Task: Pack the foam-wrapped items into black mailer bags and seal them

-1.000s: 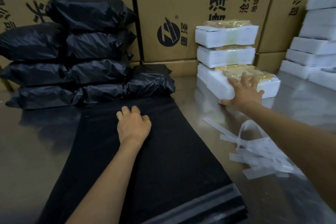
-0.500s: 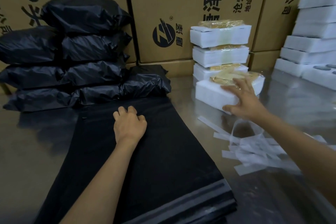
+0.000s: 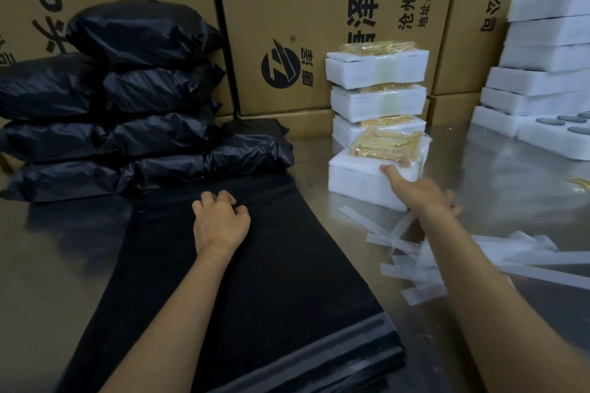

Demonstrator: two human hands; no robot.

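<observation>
The foam-wrapped item [image 3: 367, 175] lies on the desk [image 3: 335, 226], tilted against the base of the foam stack [image 3: 378, 96] and just right of the flat mailer bags [image 3: 271, 281]. Its long axis runs left to right. The right hand [image 3: 421, 193] grips its near right corner, thumb on top. The left hand [image 3: 220, 220] rests on the bags with fingers curled, pinching the top layer. The right hand is nearer; the item must travel left, toward the bags.

Both forearms bare; no sleeves; hands [image 3: 220, 220] ungloved.
</observation>
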